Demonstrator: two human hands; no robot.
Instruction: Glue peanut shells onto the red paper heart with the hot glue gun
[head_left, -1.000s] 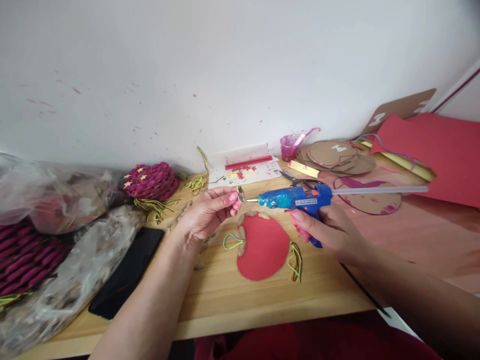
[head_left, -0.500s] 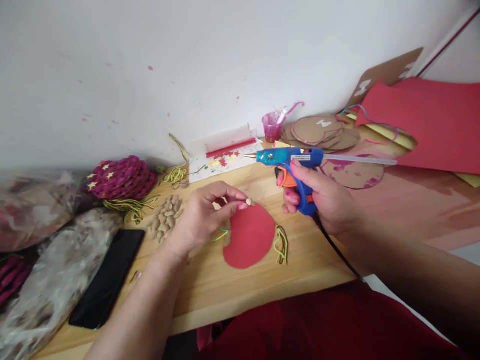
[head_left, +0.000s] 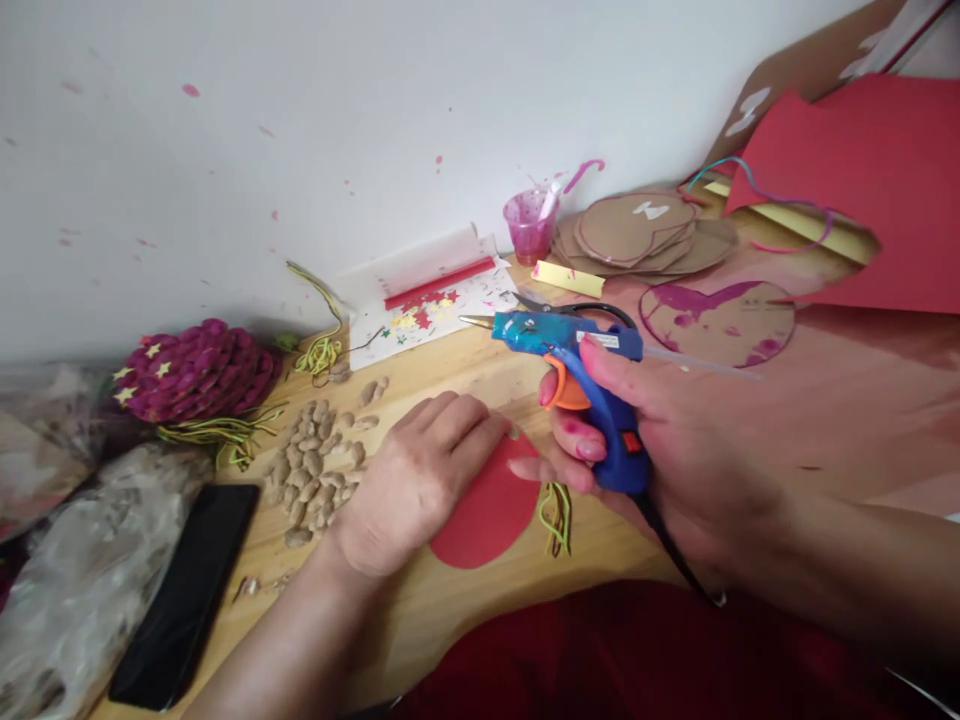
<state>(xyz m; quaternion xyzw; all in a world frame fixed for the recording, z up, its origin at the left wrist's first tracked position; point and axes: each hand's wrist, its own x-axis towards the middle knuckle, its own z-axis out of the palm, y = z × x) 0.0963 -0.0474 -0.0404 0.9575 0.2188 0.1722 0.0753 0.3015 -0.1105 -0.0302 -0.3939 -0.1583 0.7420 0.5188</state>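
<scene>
Now the left hand point(head_left: 420, 480) lies flat, fingers extended, pressing the red disc point(head_left: 487, 515) on the desk point(head_left: 465, 375). The right hand point(head_left: 660, 440) grips the glue gun point(head_left: 577, 345) just above. Its nozzle point(head_left: 476, 321), likely hot, could burn those fingers or drip. Half a second ago, the left hand pinched a shell above the disc.

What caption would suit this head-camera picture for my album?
Left hand presses on a red paper shape while the right hand holds a blue glue gun beside it.
</scene>
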